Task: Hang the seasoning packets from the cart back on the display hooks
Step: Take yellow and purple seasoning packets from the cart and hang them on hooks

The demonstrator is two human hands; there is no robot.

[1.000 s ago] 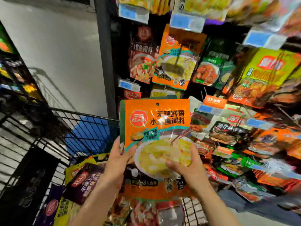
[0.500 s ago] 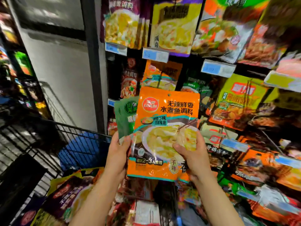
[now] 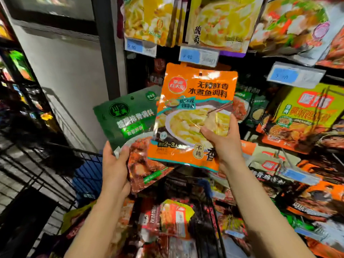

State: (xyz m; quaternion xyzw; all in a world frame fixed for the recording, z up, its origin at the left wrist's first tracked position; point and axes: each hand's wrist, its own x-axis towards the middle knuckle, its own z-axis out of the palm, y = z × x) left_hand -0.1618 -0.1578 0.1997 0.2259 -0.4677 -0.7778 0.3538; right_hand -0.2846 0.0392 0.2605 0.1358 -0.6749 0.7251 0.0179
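hands (image 3: 225, 144) gripping orange packet (image 3: 197, 101), green packet (image 3: 130, 120)

The two packets, stacked together in both hands a second ago, came apart. The right hand (image 3: 226, 146) lifted the orange packet (image 3: 197, 110) up off the cart (image 3: 61, 164) toward the rack, until its top edge sat just under a blue price tag (image 3: 198, 56). The left hand (image 3: 114, 166) kept the green packet (image 3: 130, 125), which slid out to the left and tilted, now mostly uncovered.
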